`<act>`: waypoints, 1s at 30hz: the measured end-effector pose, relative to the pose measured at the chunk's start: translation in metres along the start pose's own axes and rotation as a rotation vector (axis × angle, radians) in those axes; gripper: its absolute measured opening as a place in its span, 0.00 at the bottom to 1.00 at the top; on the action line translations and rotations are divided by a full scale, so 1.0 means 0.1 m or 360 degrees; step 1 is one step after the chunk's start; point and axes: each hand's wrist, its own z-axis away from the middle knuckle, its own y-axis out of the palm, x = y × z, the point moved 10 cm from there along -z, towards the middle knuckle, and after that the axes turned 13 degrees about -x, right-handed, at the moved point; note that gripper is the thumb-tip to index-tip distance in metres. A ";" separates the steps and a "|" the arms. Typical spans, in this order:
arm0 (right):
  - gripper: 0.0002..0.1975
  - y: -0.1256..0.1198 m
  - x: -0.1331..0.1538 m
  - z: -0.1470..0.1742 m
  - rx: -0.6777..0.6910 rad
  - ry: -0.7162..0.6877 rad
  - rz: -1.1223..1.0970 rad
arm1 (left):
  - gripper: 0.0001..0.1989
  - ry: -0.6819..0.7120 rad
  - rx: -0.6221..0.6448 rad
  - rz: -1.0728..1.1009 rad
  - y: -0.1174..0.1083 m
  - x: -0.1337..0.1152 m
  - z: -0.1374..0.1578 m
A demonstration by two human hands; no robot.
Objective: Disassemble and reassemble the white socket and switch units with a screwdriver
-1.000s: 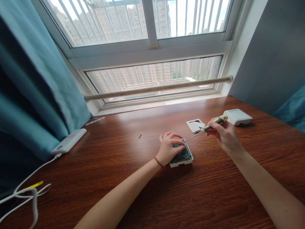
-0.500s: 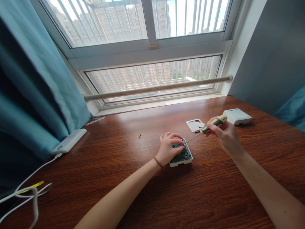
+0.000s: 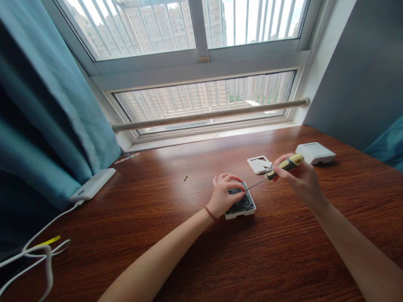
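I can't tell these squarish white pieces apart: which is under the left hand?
The dark-centred box; the thin frame and far-right box lie apart from the left hand.

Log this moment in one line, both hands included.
left hand: on dark-topped white unit | right hand: holding screwdriver, tip at unit | screw-like piece: on table

A blue curtain hangs at ten o'clock, a white power-bank-like device near nine, white cable (loosely looped) at eight, a grey-framed window at twelve.
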 end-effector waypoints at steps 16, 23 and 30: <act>0.05 0.12 0.13 0.10 0.0175 -0.0119 0.0052 | 0.01 -0.0006 0.0020 -0.0034 0.02 0.00 0.01; 0.05 0.14 0.12 0.11 0.0181 -0.0114 0.0089 | 0.01 -0.0028 0.0063 -0.0041 0.04 0.03 0.00; 0.07 0.12 0.07 0.11 0.0148 -0.0082 0.0119 | 0.03 -0.0048 0.0127 -0.0060 0.06 0.03 0.01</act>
